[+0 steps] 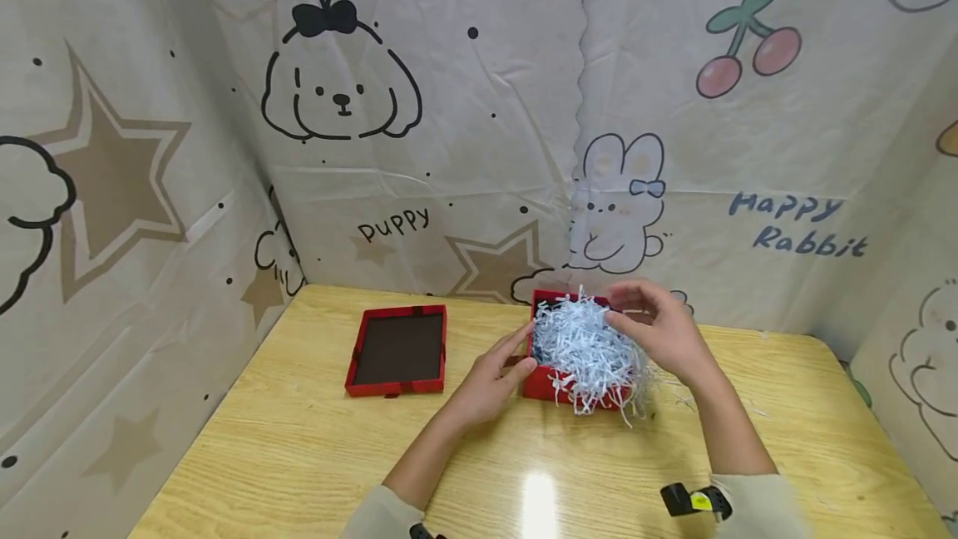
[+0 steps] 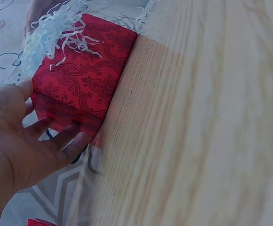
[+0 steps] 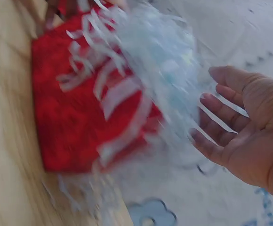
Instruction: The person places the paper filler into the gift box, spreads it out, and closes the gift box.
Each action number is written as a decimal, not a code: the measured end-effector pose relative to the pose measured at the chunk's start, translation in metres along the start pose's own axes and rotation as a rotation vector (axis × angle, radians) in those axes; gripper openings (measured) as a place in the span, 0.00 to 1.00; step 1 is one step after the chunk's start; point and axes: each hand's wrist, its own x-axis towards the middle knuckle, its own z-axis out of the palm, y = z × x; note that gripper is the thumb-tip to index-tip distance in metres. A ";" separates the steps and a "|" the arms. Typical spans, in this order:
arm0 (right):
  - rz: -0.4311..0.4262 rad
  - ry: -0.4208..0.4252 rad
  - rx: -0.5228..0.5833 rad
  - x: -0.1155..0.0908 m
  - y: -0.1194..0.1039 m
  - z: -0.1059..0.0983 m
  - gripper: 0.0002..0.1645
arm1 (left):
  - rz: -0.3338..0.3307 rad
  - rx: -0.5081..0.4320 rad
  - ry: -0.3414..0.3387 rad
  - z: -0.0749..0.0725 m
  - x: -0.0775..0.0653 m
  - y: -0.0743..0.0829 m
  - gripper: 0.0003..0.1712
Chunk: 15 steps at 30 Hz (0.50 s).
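Observation:
A red patterned box (image 1: 540,387) on the table is heaped with pale blue-white shredded paper (image 1: 587,343), and strands spill over its front wall. At the box's left side is my left hand (image 1: 486,385), its loosely spread fingers against the wall in the left wrist view. My right hand (image 1: 662,331) hovers at the right side of the heap. In the right wrist view its fingers are relaxed and slightly bent, close beside the paper, with nothing gripped between them. The heap hides most of the box's inside.
Left of the box lies a shallow red lid (image 1: 395,388) with a dark inside. Loose paper strands (image 1: 758,412) are scattered on the wooden table (image 1: 299,447) to the right. A printed cloth (image 1: 479,106) hangs behind and at both sides.

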 end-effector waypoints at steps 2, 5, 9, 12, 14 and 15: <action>-0.004 0.020 0.010 -0.010 0.004 -0.016 0.24 | -0.004 0.011 -0.002 0.001 0.000 0.000 0.35; 0.023 0.059 -0.015 -0.028 0.017 -0.039 0.27 | -0.008 0.018 0.000 0.001 0.000 0.000 0.35; 0.102 0.096 -0.053 -0.057 0.044 -0.066 0.31 | -0.010 0.016 0.006 0.001 0.000 0.001 0.34; 0.165 0.103 -0.059 -0.081 0.067 -0.080 0.35 | -0.007 0.020 0.002 0.001 0.000 0.001 0.35; 0.208 0.099 -0.049 -0.096 0.082 -0.087 0.37 | -0.005 0.020 0.000 0.001 0.000 0.000 0.35; 0.226 0.092 -0.040 -0.102 0.090 -0.089 0.38 | -0.007 0.020 0.000 0.001 0.000 0.000 0.35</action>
